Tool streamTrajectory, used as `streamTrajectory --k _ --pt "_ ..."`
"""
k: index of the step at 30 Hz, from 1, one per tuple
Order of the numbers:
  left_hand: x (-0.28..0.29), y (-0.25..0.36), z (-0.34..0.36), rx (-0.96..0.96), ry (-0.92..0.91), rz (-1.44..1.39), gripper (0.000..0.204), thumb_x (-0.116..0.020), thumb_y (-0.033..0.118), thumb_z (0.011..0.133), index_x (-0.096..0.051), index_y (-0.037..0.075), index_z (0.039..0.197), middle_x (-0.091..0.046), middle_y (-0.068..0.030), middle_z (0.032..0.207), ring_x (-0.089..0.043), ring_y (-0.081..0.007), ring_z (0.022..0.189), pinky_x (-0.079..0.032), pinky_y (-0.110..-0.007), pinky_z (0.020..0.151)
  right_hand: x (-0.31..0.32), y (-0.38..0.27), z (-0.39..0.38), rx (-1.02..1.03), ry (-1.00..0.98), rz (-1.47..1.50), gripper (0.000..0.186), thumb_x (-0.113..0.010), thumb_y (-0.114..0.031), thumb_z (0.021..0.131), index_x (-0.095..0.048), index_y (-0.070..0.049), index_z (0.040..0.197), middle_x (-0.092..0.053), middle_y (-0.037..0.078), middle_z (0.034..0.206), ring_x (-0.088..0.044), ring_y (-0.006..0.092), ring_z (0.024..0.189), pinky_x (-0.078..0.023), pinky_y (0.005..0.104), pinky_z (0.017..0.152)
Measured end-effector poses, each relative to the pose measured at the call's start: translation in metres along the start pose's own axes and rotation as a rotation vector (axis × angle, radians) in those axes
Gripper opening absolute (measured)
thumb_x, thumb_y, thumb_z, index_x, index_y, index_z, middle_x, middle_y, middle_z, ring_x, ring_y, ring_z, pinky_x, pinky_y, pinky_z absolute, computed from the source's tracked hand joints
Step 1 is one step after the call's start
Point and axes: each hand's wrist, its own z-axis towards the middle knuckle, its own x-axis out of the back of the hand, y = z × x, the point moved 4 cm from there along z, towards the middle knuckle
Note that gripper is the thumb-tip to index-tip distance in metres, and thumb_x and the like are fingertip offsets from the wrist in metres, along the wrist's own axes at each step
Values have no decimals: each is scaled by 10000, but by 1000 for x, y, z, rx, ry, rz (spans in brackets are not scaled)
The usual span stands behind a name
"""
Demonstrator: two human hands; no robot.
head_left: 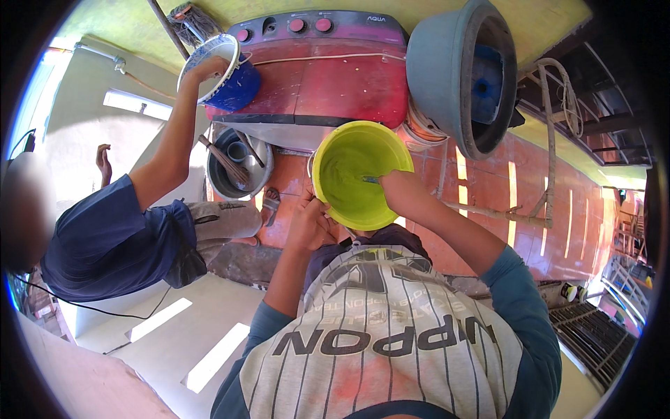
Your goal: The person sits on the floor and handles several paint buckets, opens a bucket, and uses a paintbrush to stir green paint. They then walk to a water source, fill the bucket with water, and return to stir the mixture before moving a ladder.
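Observation:
A lime-green bucket (356,174) with pale green paint inside is held in front of my chest. My left hand (310,218) grips its near rim on the left side. My right hand (399,187) reaches over the right rim into the bucket, closed on a small tool with a bluish handle (370,179) whose tip is in the paint. What kind of tool it is cannot be told.
A person in a dark blue shirt (105,237) crouches at the left, one hand in a blue-and-white bucket (227,70) on a red twin-tub washing machine (328,77). A grey bucket holding sticks (237,164) stands below it. A big grey tub (457,77) leans at upper right over the red tiled floor (502,202).

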Motion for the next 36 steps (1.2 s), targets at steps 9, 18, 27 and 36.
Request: streamTrajectory --k 9,18,27,36 --pt "-11 -12 3 42 -11 -57 223 -494 -35 952 -518 58 1154 -636 -96 1157 -673 -206 1024 -589 -368 875 -9 -35 -13 37 14 200 227 -598 -77 832 -735 -19 1003 -712 231 876 -715 413 838 -567 508 743" --pt "-9 -25 -3 73 -40 22 240 -500 27 984 -515 75 1219 -625 -110 1221 -678 -250 1071 -616 -456 885 13 17 5 -40 158 85 268 -599 -39 832 -736 -26 1063 -715 231 900 -707 426 876 -557 513 752" --pt "-27 -20 -8 157 -83 65 248 -521 34 959 -509 69 1204 -643 -101 1159 -691 -233 1031 -612 -419 861 -9 9 -68 -219 -88 38 256 -595 -36 818 -749 -25 1022 -717 224 885 -718 399 847 -568 496 756" --pt "-20 -43 -27 373 -276 152 255 -507 5 941 -513 71 1187 -638 -102 1161 -694 -243 1021 -626 -440 845 -46 -57 -118 -347 121 275 266 -592 -122 857 -745 -57 1064 -716 218 877 -711 398 836 -561 513 754"
